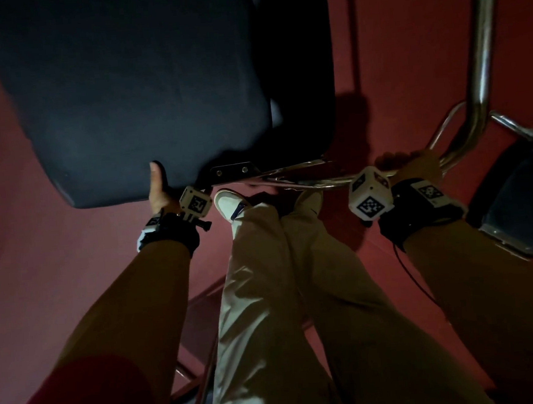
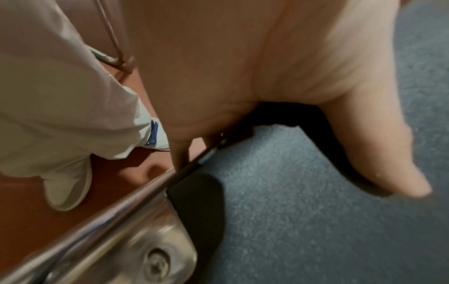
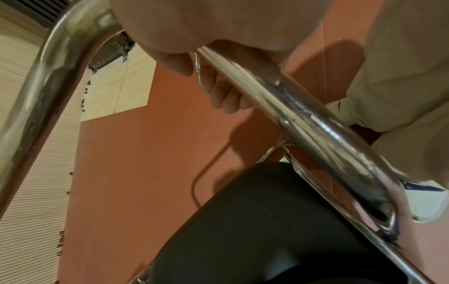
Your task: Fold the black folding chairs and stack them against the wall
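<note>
A black folding chair fills the head view, its padded seat (image 1: 129, 94) tilted up at the upper left. My left hand (image 1: 160, 191) grips the seat's near edge, thumb on top of the fabric (image 2: 316, 211) and fingers (image 2: 181, 157) tucked under beside a chrome rail (image 2: 97, 221). My right hand (image 1: 415, 164) is curled round the chair's chrome frame tube (image 1: 480, 57) just before its bend. In the right wrist view its fingers (image 3: 230, 96) wrap that tube (image 3: 316, 130) above a black pad (image 3: 267, 221).
A second dark pad (image 1: 514, 207) with a metal bracket sits low at the right. The floor (image 1: 406, 47) is red. My beige trouser legs (image 1: 281, 280) and white shoes (image 1: 227, 201) stand close behind the chair. A ribbed wall panel (image 3: 36, 173) shows to the left.
</note>
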The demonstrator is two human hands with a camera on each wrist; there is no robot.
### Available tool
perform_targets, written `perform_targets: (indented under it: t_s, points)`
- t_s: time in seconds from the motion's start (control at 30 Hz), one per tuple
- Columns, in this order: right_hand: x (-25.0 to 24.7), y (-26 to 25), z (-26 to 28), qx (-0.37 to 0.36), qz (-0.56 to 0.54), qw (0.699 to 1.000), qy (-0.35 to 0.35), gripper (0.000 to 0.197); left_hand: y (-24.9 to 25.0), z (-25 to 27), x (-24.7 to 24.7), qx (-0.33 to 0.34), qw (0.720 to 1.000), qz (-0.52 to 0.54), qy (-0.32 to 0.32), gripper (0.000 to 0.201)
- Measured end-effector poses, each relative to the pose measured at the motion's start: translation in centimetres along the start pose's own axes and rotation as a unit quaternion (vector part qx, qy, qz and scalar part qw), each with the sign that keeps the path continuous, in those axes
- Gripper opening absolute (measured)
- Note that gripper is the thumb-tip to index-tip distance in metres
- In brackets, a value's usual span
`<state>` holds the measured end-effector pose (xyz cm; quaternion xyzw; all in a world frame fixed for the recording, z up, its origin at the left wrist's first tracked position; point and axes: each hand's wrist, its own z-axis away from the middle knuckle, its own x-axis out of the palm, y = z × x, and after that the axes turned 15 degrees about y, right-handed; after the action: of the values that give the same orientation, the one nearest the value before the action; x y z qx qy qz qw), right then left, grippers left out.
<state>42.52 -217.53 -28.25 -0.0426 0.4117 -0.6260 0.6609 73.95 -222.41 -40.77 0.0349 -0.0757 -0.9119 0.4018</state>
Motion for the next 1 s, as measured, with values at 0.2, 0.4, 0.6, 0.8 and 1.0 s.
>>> perform_targets:
  t_s: [0.2, 0.4, 0.6, 0.8, 1.0]
  points:
    - [-0.6, -0.1, -0.3, 0.001, 0.036, 0.999, -0.022, 0.024, 0.1, 0.1, 0.4, 0.002, 1.0, 0.011, 0.011, 0.067]
    - [0.1, -1.0, -1.2, -0.031, 0.066, 0.996, -0.045, 0.019, 0.0, 0.9, 1.2, -0.011, 1.0, 0.009, -0.009, 0.073]
    - [1.6, -5.8, -1.9, -0.048, 0.035, 0.996, -0.073, 0.024, -0.6, 4.9, 3.5, 0.023, 0.998, -0.03, -0.04, 0.065]
    - [0.2, -11.4, -3.2, -0.062, 0.09, 0.99, -0.087, 0.033, -1.9, 11.2, 7.6, 0.078, 0.986, -0.13, -0.069, 0.033]
    - [-0.8, -15.1, -7.0, -0.022, 0.092, 0.991, -0.091, 0.032, -4.8, 15.6, 12.2, 0.135, 0.976, -0.17, -0.022, 0.042]
